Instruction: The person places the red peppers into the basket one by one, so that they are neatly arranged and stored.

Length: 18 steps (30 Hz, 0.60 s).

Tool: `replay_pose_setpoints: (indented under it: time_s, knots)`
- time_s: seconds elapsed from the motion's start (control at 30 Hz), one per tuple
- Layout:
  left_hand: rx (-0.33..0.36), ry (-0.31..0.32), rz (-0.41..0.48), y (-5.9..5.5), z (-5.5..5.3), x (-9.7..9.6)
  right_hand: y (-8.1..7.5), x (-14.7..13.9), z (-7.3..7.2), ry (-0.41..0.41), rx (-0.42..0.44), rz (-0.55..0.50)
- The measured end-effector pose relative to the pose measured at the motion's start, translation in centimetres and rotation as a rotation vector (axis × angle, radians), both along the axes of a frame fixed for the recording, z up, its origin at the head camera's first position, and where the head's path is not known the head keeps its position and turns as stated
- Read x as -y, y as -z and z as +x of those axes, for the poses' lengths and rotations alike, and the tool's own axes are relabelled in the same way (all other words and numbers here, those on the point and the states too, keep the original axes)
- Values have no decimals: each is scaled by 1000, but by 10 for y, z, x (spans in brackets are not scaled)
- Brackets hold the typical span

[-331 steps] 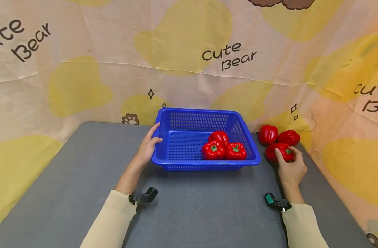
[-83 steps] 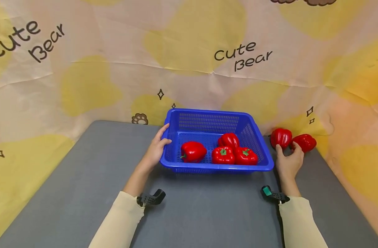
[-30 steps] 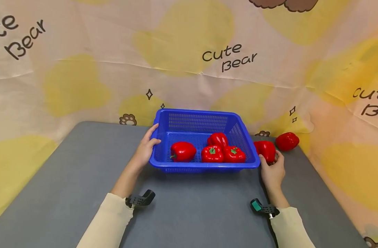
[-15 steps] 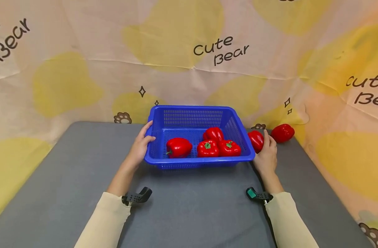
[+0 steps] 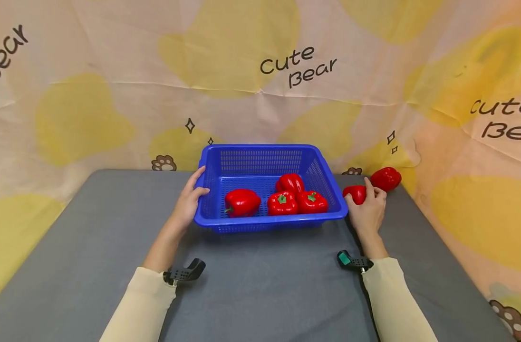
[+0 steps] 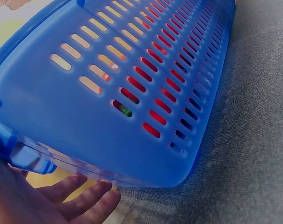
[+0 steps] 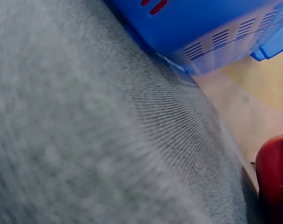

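Observation:
In the head view my left hand (image 5: 186, 202) holds the left rim of a blue plastic basket (image 5: 269, 221), thumb over the edge. Several red bell peppers sit in it: one lies on its side (image 5: 242, 203) at the left, the others cluster at the right. My right hand (image 5: 367, 211) grips another red bell pepper (image 5: 355, 194) just outside the basket's right side; the fingers hide part of it. One more red bell pepper (image 5: 386, 178) lies just behind that hand. The left wrist view shows fingers (image 6: 92, 200) under the basket's end.
A grey cloth-covered table (image 5: 260, 285) lies under everything. Behind it hangs a patterned curtain (image 5: 243, 71), close to the basket's back. Each wrist wears a black camera mount (image 5: 185, 271). A dark cord (image 5: 369, 299) runs along the table by the right forearm.
Since the first frame one bell pepper has gone into the basket's left part. My right hand has taken another, brought it toward the basket and turned it. The left hand keeps its hold.

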<state>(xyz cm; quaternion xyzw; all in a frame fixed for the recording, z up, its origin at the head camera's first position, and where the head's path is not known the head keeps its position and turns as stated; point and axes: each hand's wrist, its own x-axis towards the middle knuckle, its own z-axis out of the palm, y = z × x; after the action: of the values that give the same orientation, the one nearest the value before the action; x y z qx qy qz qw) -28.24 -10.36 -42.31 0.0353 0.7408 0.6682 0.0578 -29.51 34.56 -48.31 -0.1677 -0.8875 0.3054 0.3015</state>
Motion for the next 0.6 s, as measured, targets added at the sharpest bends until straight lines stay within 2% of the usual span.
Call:
replay_pose_setpoints:
  time_s: [0.17, 0.3, 0.37, 0.6]
  knots:
    - [1, 10, 7, -1, 0, 1, -5, 3, 2, 28, 108, 56]
    - [-4, 5, 23, 0, 0, 1, -5, 4, 3, 32, 119, 80]
    - [-5, 4, 25, 0, 0, 1, -4, 3, 4, 44, 73, 51]
    - [-5, 4, 38, 0, 0, 0, -2, 2, 4, 45, -196, -78]
